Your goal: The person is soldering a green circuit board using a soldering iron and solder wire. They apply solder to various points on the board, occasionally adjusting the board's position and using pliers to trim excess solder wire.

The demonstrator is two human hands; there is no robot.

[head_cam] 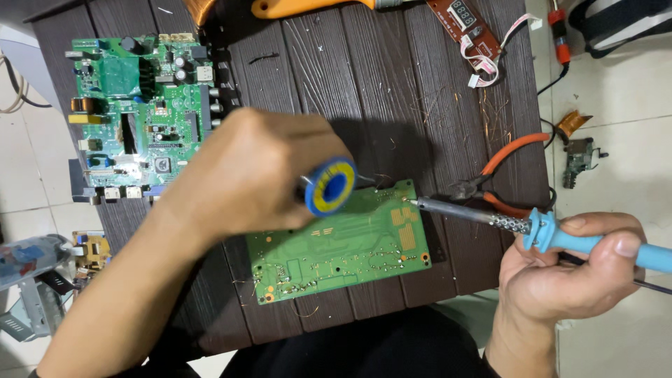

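Populated green board [143, 105], orange-handled cutters [500, 178], red display board [465, 24] on dark table [364, 84].

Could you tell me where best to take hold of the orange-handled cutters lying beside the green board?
Grip the cutters by the orange handles, coming from the table's right edge: they arc open toward that side, while the dark jaws point at the soldering iron tip, probably hot, held by the right hand.

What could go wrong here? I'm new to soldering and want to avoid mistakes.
1. The soldering iron tip touches the green circuit board edge; lingering could scorch the pads.
2. The left hand holding the desoldering pump sits close to the hot tip.
3. The board overhangs the table near the lap, so it might slip.
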